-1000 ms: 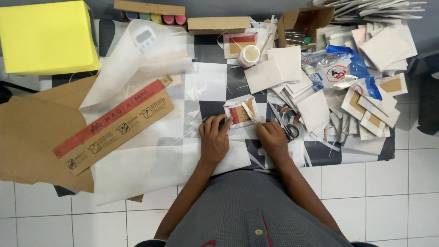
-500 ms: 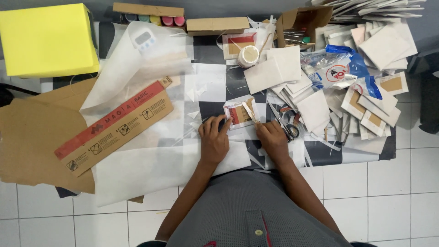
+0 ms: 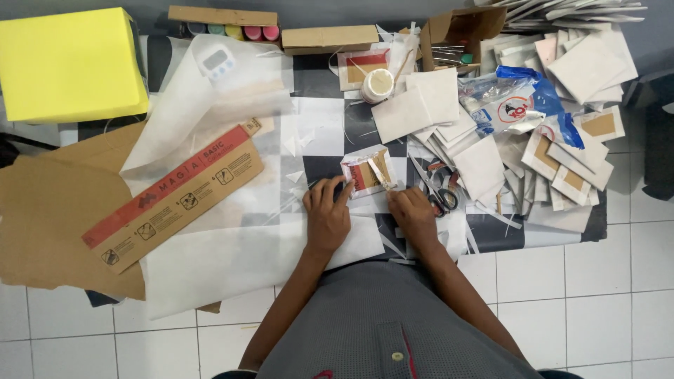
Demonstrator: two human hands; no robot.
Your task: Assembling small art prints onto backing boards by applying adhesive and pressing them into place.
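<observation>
Hands meet at the small packet (image 3: 368, 173), a flat square of brown card with a red band, wrapped in white paper, which lies on the table (image 3: 319, 133) just beyond your knuckles. Your left hand (image 3: 328, 215) rests palm down on a white paper sheet (image 3: 232, 260), its fingers (image 3: 335, 191) stretched forward and close together, their tips touching the packet's near left edge. Your right hand (image 3: 414, 214) sits just right of the packet, fingers curled and pressed together at its near right corner; you cannot tell from this view whether they pinch the paper flap or only press on it.

Right of the packet, touching your right hand, lie scissors (image 3: 444, 198) with dark handles. Beyond the packet stands a tape roll (image 3: 378, 83), and further right of the packet spreads a heap of white wrapped squares (image 3: 484, 165) and a clear plastic bag with blue trim (image 3: 516, 105). Left of the packet a long brown carton strip with a red edge (image 3: 175, 196) lies slantwise across the white sheets. Far left of the packet, at the table's back corner, sits a yellow block (image 3: 69, 63).
</observation>
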